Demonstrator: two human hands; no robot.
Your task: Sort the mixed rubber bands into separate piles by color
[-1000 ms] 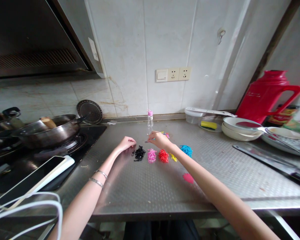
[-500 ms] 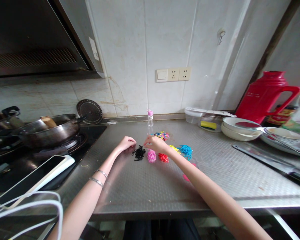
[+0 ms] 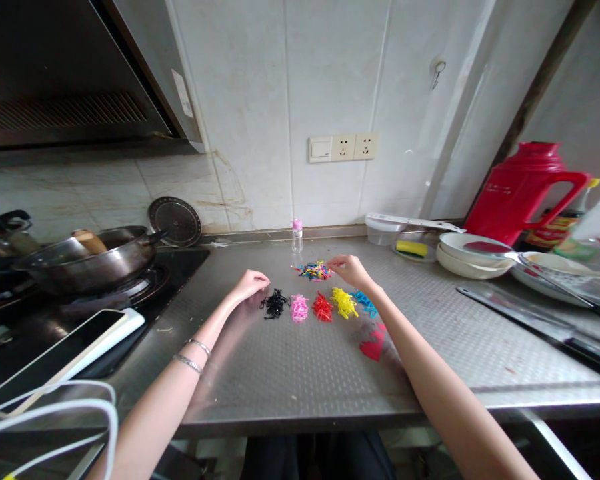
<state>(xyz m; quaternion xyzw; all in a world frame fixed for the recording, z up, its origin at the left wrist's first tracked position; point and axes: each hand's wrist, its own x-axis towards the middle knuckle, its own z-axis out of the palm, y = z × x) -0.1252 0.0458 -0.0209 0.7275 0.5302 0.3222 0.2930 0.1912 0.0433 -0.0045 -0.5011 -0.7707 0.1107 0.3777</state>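
Small piles of tiny rubber bands lie in a row on the steel counter [image 3: 305, 373]: black [image 3: 275, 304], pink [image 3: 299, 308], red [image 3: 323, 307], yellow [image 3: 344, 303] and blue [image 3: 365, 301]. A mixed-colour pile [image 3: 314, 271] lies behind them. My right hand [image 3: 349, 270] reaches to the right edge of the mixed pile, fingers pinched. My left hand [image 3: 250, 285] rests curled on the counter, just left of the black pile. A red scrap [image 3: 373, 347] lies beside my right forearm.
A small pink-capped bottle [image 3: 297, 236] stands behind the piles. At left are a wok [image 3: 80, 259] on the stove, a phone [image 3: 60, 357] and a white cable [image 3: 55, 417]. At right stand bowls [image 3: 473, 255], a red thermos jug [image 3: 523, 190] and a knife [image 3: 535, 323].
My right hand moved from the black pile back and to the right, to the mixed pile. The yellow pile is now uncovered. My left hand stayed put.
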